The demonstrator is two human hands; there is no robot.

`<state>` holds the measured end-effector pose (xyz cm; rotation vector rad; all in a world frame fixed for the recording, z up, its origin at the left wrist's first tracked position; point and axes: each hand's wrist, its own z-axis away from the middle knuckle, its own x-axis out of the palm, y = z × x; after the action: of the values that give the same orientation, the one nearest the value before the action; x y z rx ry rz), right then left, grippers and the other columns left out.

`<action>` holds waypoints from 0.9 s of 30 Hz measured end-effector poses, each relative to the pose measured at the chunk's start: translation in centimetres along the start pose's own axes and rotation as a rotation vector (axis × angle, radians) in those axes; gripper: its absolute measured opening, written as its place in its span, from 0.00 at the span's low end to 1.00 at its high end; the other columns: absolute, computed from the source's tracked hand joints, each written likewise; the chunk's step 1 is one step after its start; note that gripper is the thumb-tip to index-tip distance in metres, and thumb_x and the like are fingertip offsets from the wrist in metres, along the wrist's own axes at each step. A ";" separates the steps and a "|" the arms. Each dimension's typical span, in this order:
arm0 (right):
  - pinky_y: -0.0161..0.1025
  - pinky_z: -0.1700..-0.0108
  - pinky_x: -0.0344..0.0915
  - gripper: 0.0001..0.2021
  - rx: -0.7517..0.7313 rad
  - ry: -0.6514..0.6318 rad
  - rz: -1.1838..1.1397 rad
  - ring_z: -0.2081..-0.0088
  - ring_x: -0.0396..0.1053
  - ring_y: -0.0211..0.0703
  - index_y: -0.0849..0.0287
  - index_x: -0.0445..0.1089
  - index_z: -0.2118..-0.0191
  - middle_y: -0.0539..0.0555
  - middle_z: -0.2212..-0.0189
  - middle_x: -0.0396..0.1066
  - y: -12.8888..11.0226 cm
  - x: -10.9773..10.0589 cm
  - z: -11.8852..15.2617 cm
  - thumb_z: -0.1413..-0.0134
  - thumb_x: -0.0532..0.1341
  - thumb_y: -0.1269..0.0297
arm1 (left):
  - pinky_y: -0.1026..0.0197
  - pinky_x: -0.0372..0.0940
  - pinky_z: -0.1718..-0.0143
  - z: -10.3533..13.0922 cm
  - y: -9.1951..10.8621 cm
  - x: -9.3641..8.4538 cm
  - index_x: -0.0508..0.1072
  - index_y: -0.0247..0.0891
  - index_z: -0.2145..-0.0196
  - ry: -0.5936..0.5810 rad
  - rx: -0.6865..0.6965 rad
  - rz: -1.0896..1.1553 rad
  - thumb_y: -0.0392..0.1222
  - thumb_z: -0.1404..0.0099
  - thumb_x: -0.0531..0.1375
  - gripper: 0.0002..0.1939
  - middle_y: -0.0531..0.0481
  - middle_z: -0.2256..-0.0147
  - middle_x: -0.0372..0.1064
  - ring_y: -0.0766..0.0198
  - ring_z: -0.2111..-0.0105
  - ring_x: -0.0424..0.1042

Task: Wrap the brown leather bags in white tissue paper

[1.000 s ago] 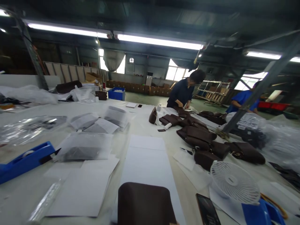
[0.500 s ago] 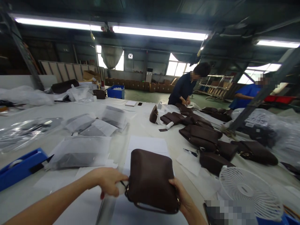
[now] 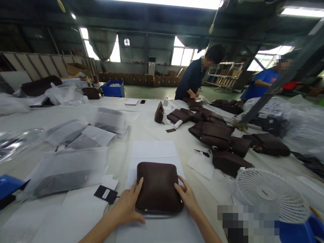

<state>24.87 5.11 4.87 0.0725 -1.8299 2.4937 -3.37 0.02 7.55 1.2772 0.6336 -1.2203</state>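
A dark brown leather bag point(image 3: 157, 189) lies on white paper sheets point(image 3: 154, 148) in front of me. My left hand point(image 3: 129, 204) rests against its left side, fingers extended and thumb spread away. At the opposite side, my right hand point(image 3: 186, 195) grips the edge, its thumb on the bag's face and fingers round the side. A black hang tag point(image 3: 105, 194) with a white label lies left of the bag, its cord running under my left hand. The bag's underside is hidden.
Translucent sleeves point(image 3: 65, 170) with dark contents lie left, near a blue tape dispenser point(image 3: 10, 185). Several brown bags point(image 3: 211, 133) crowd the right side, behind a white fan point(image 3: 269, 194). A person in dark clothing point(image 3: 188, 79) works across the table; another in blue point(image 3: 263, 81) stands farther right.
The bag has come down flat onto the paper and turned straighter. My left hand has let go of the strap or cord at its corner and now rests on its side. The tag now shows.
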 end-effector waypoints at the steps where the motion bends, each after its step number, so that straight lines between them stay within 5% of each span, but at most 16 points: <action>1: 0.39 0.63 0.66 0.43 -0.008 -0.006 0.004 0.65 0.73 0.47 0.60 0.53 0.37 0.49 0.72 0.75 -0.1 0.1 0.0 0.57 0.67 0.48 | 0.44 0.55 0.43 0.0 0.2 0.9 0.23 0.42 0.35 0.043 0.013 0.055 0.54 0.61 0.71 0.72 0.29 0.34 0.36 0.40 0.39 0.54; 9: 0.40 0.62 0.66 0.36 -0.093 0.031 0.101 0.66 0.71 0.46 0.59 0.59 0.40 0.50 0.70 0.75 0.6 0.2 0.2 0.52 0.63 0.46 | 0.53 0.63 0.46 1.2 0.5 4.6 0.27 0.50 0.35 0.207 0.063 0.378 0.33 0.49 0.62 0.57 0.40 0.34 0.39 0.52 0.40 0.57; 13: 0.41 0.63 0.67 0.37 -0.118 0.027 0.127 0.66 0.72 0.46 0.59 0.59 0.40 0.52 0.68 0.76 1.6 0.0 0.4 0.54 0.63 0.46 | 0.39 0.57 0.43 1.3 1.0 5.2 0.36 0.55 0.35 0.367 0.091 0.130 0.38 0.54 0.69 0.59 0.40 0.32 0.22 0.39 0.38 0.50; 16: 0.43 0.62 0.68 0.36 -0.181 0.075 0.235 0.63 0.72 0.49 0.60 0.63 0.42 0.57 0.63 0.76 1.8 -1.0 0.3 0.55 0.64 0.47 | 0.28 0.46 0.43 0.9 2.6 4.8 0.44 0.59 0.36 0.494 0.162 -0.109 0.40 0.59 0.72 0.58 0.44 0.32 0.21 0.31 0.36 0.40; 19: 0.45 0.59 0.68 0.30 -0.274 0.246 0.463 0.57 0.71 0.52 0.62 0.65 0.44 0.62 0.55 0.73 0.7 -4.2 -0.2 0.49 0.59 0.48 | 0.24 0.44 0.45 0.1 3.9 4.6 0.47 0.61 0.37 0.538 0.260 -0.223 0.45 0.58 0.72 0.56 0.47 0.32 0.30 0.29 0.36 0.38; 22: 0.48 0.50 0.64 0.27 -0.354 0.513 0.836 0.50 0.68 0.54 0.65 0.64 0.44 0.65 0.50 0.70 -1.4 -9.4 -1.4 0.43 0.51 0.53 | 0.30 0.55 0.47 -0.7 3.9 5.0 0.47 0.60 0.37 0.545 0.316 -0.248 0.45 0.52 0.69 0.50 0.47 0.32 0.36 0.31 0.37 0.41; 27: 0.49 0.44 0.57 0.25 -0.237 0.701 1.336 0.45 0.61 0.58 0.72 0.59 0.41 0.70 0.46 0.66 -4.2 -15.7 -4.5 0.40 0.47 0.62 | 0.37 0.62 0.49 -1.1 3.2 5.5 0.48 0.60 0.37 0.566 0.328 -0.234 0.45 0.48 0.67 0.46 0.47 0.33 0.39 0.33 0.37 0.43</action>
<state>40.75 10.50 6.50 -2.3151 -2.0095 2.0885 1.45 -1.21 3.53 1.8953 1.0417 -1.1816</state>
